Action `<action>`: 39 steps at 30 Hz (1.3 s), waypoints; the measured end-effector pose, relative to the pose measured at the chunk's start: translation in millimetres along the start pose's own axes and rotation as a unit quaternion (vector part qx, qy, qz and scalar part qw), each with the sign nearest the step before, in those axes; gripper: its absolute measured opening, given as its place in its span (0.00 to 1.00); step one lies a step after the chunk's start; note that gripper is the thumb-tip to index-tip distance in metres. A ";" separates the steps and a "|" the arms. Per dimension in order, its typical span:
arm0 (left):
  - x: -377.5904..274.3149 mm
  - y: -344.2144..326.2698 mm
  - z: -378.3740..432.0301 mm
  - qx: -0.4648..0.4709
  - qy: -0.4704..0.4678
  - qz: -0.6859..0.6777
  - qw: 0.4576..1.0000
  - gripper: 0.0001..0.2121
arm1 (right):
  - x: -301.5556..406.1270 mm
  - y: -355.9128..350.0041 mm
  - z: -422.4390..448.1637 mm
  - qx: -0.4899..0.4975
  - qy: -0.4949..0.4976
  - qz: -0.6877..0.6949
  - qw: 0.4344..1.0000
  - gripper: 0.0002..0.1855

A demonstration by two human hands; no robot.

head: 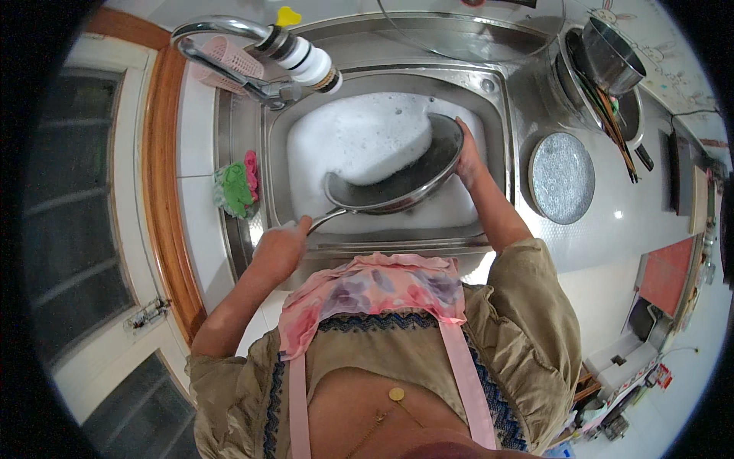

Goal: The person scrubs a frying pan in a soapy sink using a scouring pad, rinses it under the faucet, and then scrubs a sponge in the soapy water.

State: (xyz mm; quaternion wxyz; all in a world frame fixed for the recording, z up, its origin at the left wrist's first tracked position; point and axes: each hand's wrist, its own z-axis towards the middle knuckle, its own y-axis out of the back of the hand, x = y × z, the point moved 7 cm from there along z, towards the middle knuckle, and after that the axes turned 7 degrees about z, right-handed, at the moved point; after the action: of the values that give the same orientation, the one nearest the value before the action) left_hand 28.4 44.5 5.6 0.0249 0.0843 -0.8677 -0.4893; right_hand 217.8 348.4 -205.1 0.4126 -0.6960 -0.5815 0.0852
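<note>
A metal frying pan is tilted over the stainless steel sink, its dark inside partly covered by thick white suds. My left hand grips the pan's long handle at the sink's front left. On the pan's far right rim is my right hand, with the fingers behind the edge and partly hidden. White foam fills much of the basin, so whatever lies beneath it cannot be seen.
A chrome faucet with a white nozzle arches over the basin's back left corner. Green and pink scrubbing cloths lie on the left ledge. A patterned round plate rests on the right counter, before stacked pots and chopsticks.
</note>
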 end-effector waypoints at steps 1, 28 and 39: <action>1.2 -3.9 1.1 0.007 0.005 0.021 1.000 0.13 | -3.3 9.7 4.0 -0.027 -0.046 0.025 0.998 0.30; 63.3 -96.6 39.1 0.103 0.142 -0.394 0.902 0.17 | 55.3 16.6 -19.3 -0.142 0.253 -0.712 0.639 0.20; 34.1 -75.9 85.4 0.159 0.131 -0.460 0.864 0.27 | 120.0 -29.8 -141.3 -0.190 0.382 -0.678 0.599 0.17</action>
State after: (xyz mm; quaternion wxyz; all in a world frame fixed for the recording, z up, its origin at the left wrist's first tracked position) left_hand -6.7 72.4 -104.9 -0.1037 0.5398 -0.7853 -0.2848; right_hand 317.5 386.4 -50.5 0.3949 -0.1338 -0.6787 -0.6045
